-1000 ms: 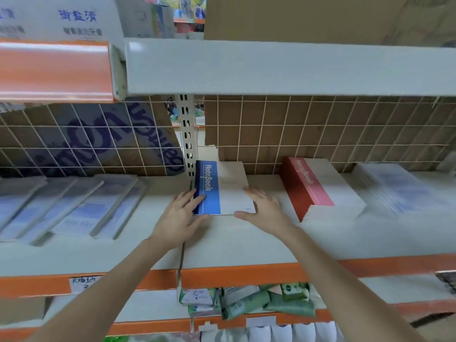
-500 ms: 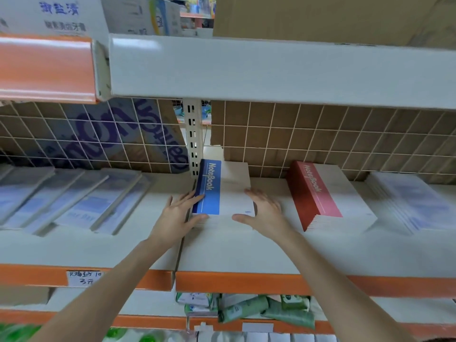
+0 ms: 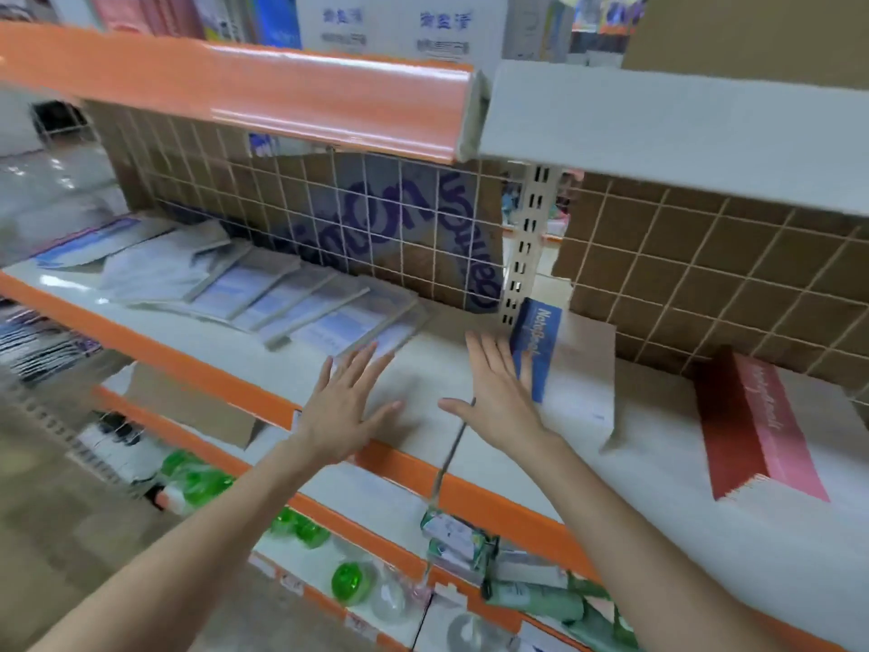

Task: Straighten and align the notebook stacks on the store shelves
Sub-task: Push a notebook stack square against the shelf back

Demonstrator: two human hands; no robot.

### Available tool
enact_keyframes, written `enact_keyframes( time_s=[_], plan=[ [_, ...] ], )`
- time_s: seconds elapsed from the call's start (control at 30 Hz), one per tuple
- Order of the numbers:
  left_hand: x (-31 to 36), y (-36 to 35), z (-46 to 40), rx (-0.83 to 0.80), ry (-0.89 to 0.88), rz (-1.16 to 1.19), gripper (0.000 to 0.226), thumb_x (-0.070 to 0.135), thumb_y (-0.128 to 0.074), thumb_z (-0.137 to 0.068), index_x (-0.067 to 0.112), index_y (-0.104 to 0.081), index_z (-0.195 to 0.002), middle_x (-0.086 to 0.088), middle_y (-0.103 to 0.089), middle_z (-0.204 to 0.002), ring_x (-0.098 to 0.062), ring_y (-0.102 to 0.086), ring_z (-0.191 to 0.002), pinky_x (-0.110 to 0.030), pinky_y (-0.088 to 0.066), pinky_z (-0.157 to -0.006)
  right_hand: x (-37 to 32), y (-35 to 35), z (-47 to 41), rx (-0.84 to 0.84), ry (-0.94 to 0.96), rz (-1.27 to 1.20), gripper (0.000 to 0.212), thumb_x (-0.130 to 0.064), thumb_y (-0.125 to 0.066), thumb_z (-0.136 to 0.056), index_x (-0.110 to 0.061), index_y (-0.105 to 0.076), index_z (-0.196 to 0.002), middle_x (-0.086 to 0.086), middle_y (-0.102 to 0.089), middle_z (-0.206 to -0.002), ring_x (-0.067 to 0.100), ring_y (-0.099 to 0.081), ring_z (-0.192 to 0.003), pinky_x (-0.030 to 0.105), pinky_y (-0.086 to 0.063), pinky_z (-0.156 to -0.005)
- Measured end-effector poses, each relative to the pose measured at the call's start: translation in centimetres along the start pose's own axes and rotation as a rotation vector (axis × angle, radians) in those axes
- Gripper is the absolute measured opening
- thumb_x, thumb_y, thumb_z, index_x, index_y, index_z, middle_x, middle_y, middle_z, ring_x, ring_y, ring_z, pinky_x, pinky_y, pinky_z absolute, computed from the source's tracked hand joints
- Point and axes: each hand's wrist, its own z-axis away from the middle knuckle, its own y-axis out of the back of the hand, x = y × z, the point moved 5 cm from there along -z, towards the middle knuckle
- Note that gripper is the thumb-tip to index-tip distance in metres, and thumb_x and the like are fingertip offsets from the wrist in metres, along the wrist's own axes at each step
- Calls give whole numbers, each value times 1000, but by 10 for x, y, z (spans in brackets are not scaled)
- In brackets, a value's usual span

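A wire grid [image 3: 376, 237] backs the shelf, with printed cardboard [image 3: 423, 228] standing behind it. Above the grid, white boxes [image 3: 399, 30] sit on the orange-edged upper shelf [image 3: 282, 91]. Well below the grid, green bottles [image 3: 348, 581] and green packets [image 3: 531, 595] lie on the lower shelf.

Blue notebook stack [image 3: 562, 364]: flat, beside the upright.
Red notebook stack [image 3: 757, 425]: flat, right.
Fanned pale notebooks [image 3: 301, 303]: overlapping, left.

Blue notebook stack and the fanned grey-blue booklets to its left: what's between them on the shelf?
Head view: only bare shelf surface lies between the blue notebook stack and the fanned booklets, with the open left hand and right hand over it.
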Motion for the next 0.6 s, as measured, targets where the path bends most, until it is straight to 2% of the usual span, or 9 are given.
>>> enact_keyframes(
  time_s=[0.07,0.17,0.27,0.37,0.5,0.6],
  plan=[
    [-29,13,17,-6,80,-48,120,87,26,-50,30,-5,-150,3,7,-158,-16,5,-146,-39,6,-117,-33,-15,-10,-59,46,-3,93,-57,-50,-88,-14,4,-151,2,8,-160,19,11,-146,47,5,-115],
    [-89,37,45,22,211,-88,124,88,27,-48,29,-12,-150,3,6,-158,-17,5,-146,-41,3,-117,-94,-40,-25,-142,147,-26,90,-55,-47,-91,-14,7,-151,4,15,-159,19,17,-145,47,8,-114],
    [-150,53,64,57,288,-104,116,88,14,-56,27,-20,-149,3,2,-159,-17,2,-146,-41,1,-117,-150,-57,-44,-153,206,-15,90,-54,-48,-91,-13,4,-151,6,13,-159,20,15,-145,47,8,-114],
    [-209,66,72,89,328,-134,101,78,3,-66,27,-25,-147,3,-3,-159,-17,-3,-146,-39,0,-117,-198,-74,-70,-167,215,-5,87,-53,-46,-92,-13,4,-151,5,12,-159,20,15,-146,47,9,-114],
    [-290,83,79,80,342,-125,119,88,20,-56,27,-25,-148,3,-2,-159,-20,-2,-146,-40,1,-116,-272,-96,-110,-154,185,-43,84,-49,-46,-94,-13,2,-152,7,9,-159,21,14,-146,47,9,-114],
    [-350,94,86,74,355,-114,119,86,24,-55,28,-20,-149,3,2,-159,-19,0,-146,-41,2,-117,-337,-117,-139,-159,183,-21,83,-48,-47,-94,-13,2,-152,8,8,-159,22,12,-146,48,8,-115]
  ],
)
